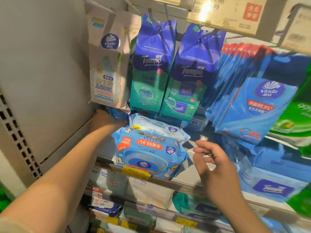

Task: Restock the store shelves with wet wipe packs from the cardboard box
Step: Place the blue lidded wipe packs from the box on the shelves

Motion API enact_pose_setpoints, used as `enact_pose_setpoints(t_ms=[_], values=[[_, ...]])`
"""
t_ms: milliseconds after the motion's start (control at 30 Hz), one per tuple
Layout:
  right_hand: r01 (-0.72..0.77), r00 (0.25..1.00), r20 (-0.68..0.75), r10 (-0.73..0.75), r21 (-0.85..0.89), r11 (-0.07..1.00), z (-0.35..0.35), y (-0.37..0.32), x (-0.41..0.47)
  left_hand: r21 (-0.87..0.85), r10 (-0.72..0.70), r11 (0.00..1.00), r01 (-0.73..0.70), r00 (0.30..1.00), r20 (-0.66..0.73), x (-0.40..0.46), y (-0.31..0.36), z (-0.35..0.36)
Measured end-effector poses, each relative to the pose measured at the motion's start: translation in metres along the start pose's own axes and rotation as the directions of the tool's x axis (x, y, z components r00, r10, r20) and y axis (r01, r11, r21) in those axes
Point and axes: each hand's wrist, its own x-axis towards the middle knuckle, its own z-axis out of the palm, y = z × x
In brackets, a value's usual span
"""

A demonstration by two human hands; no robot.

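Pack: a soft light-blue plastic wet wipe pack (148, 153) is stacked at the shelf's front edge (185, 184).
Left hand (105, 118): reached deep; a rear blue pack (117, 114) is touched, grip indiscernible.
Right hand (212, 158): loosely curled, nothing held.
Handling: judged squashy, slick; best taken by both sides.

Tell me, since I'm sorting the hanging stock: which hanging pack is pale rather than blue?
The beige Vinda pack hanging farthest left, beside the two blue-green Tempo packs; it alone shows a spray-bottle picture.

Bright overhead store light glares off the price tag (235, 14); the right edge smears with motion blur, and the shelf recesses sit shadowed.
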Motion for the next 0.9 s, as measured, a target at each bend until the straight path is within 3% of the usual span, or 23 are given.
enact_pose_setpoints(t_ms=[200, 333, 433, 567, 733, 900], values=[[-0.065, 0.995, -0.073, 0.066, 0.013, 0.998, -0.010, 0.004, -0.025, 0.072, 0.106, 0.991, -0.109, 0.994, 0.040, 0.009, 0.001, 0.003], [-0.150, 0.985, -0.085, 0.152, 0.034, 0.988, -0.009, 0.007, -0.045, -0.261, -0.016, 0.965, 0.018, 1.000, 0.009, -0.010, -0.014, -0.010], [-0.196, 0.979, -0.059, 0.197, 0.024, 0.980, -0.010, 0.011, -0.064, -0.308, -0.053, 0.950, 0.047, 0.999, -0.011, -0.060, -0.028, -0.016], [-0.164, 0.985, 0.045, 0.168, -0.080, 0.983, -0.015, 0.014, -0.087, -0.386, 0.062, 0.916, -0.113, 0.988, -0.141, -0.140, -0.050, -0.020], [-0.099, 0.985, 0.138, 0.103, -0.032, 0.995, -0.020, 0.009, -0.120, -0.298, 0.229, 0.917, -0.267, 0.961, -0.155, -0.232, -0.072, -0.022], [-0.152, 0.946, 0.303, 0.116, 0.097, 0.984, -0.034, 0.007, -0.178, -0.185, 0.243, 0.951, -0.246, 0.969, -0.038, -0.331, -0.100, -0.024]])
